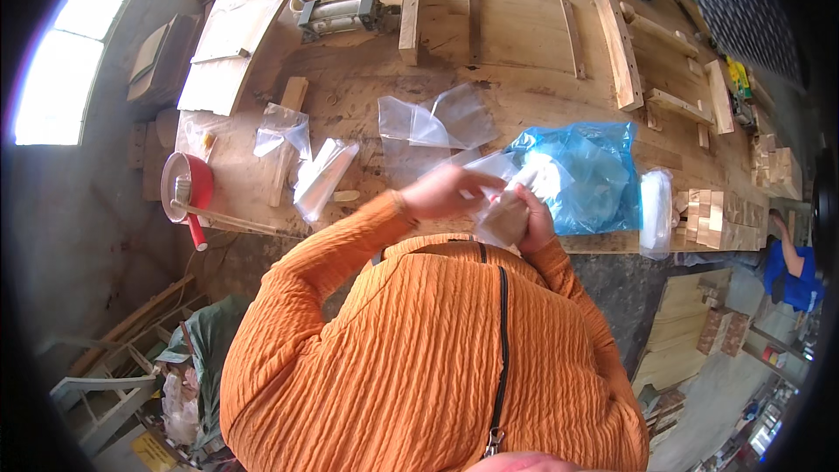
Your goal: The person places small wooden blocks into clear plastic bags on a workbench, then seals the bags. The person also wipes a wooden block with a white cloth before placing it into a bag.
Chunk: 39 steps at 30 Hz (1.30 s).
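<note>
In front of my chest, my right hand (pixel 537 220) is closed on a small clear plastic bag (pixel 505 218) that looks brownish inside; its contents are hard to make out. My left hand (pixel 444 192) reaches in from the left, its fingers blurred beside the bag's upper end, so its grip is unclear. Just beyond my right hand lies a large blue plastic bag (pixel 599 179) with white material showing in it. Flat clear plastic bags (pixel 441 118) are spread on the wooden table (pixel 350 79) beyond my left hand.
A red pan (pixel 200 183) with a brush sits at the left edge. Bundled clear bags (pixel 325 179) lie near it. To the right are a white plastic roll (pixel 655 210) and stacked wood blocks (pixel 721 218). A metal cylinder (pixel 345 16) and wooden bars (pixel 619 48) stand farther back. Another person (pixel 793 275) is far right.
</note>
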### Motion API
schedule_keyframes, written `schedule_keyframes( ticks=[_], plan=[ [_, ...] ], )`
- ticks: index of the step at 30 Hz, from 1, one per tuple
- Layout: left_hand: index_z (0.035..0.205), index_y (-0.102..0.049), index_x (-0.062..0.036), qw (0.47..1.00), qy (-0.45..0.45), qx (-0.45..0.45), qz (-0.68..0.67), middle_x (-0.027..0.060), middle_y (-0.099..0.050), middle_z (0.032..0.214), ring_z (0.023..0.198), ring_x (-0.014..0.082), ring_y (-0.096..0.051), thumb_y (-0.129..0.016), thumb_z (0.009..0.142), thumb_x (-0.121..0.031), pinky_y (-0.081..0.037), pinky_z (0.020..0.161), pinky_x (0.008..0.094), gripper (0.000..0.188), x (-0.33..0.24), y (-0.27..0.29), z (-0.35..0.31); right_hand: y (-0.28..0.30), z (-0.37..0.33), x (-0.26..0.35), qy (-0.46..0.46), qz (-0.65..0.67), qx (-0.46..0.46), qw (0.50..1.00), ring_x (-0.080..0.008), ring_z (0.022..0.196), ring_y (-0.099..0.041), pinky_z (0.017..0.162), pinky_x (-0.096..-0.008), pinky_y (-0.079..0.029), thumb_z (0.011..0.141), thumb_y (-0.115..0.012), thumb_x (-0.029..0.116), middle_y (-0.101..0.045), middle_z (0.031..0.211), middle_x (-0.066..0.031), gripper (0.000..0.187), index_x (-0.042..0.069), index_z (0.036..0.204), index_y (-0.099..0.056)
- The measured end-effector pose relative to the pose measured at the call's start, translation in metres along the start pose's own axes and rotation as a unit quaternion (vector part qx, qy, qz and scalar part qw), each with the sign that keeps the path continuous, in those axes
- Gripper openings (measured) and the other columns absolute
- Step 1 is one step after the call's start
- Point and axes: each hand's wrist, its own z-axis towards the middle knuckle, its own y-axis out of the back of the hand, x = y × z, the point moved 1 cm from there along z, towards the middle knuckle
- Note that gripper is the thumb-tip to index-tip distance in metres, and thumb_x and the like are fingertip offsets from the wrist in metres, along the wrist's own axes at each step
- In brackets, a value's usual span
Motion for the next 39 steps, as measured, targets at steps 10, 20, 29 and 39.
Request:
schedule_keyframes(
  ticks=[10, 20, 29, 39],
  plan=[
    [0.133, -0.041, -0.0128, 0.923, 0.022, -0.168, 0.345, 0.0127, -0.049, 0.127, 0.121, 0.0308, -0.040, -0.076, 0.065, -0.021, -0.036, 0.100, 0.0411, 0.077, 0.108, 0.164, 0.032, -0.026, -0.023, 0.033, 0.023, -0.051, 0.089, 0.994, -0.0260, 0.086, -0.064, 0.070, -0.0418, -0.057, 0.082, -0.066, 0.034, -0.061, 0.099, -0.0148, 0.049, -0.003, 0.109, -0.052],
    [0.091, -0.060, -0.0016, 0.950, -0.041, -0.057, 0.304, 0.0130, -0.065, 0.085, 0.075, 0.0230, -0.063, -0.064, 0.079, -0.026, -0.049, 0.068, 0.0358, 0.027, 0.076, 0.162, 0.044, -0.030, -0.002, 0.059, 0.145, -0.343, 0.158, 0.914, -0.0214, 0.089, -0.061, 0.078, -0.0336, -0.052, 0.071, -0.074, 0.023, -0.059, 0.099, -0.0109, 0.049, 0.001, 0.109, -0.053],
    [0.115, -0.050, 0.0042, 0.977, -0.002, -0.175, -0.117, 0.0098, -0.064, 0.095, 0.082, 0.0157, -0.064, -0.058, 0.088, -0.020, -0.055, 0.060, 0.0294, 0.038, -0.010, 0.104, -0.025, -0.124, 0.020, 0.023, 0.062, -0.140, 0.145, 0.977, -0.0160, 0.086, -0.059, 0.076, -0.0298, -0.050, 0.081, -0.058, 0.010, -0.060, 0.096, -0.0052, 0.032, 0.003, 0.112, -0.054],
    [0.115, -0.044, -0.0081, 0.879, -0.093, -0.203, -0.421, 0.0018, -0.053, 0.094, 0.083, 0.0087, -0.053, -0.055, 0.092, -0.018, -0.048, 0.070, 0.0238, 0.028, 0.034, 0.020, -0.057, -0.115, 0.025, 0.002, -0.006, -0.165, 0.185, 0.969, -0.0149, 0.084, -0.061, 0.073, -0.0288, -0.051, 0.077, -0.057, 0.007, -0.061, 0.097, -0.0062, 0.034, 0.001, 0.110, -0.056]
  ],
)
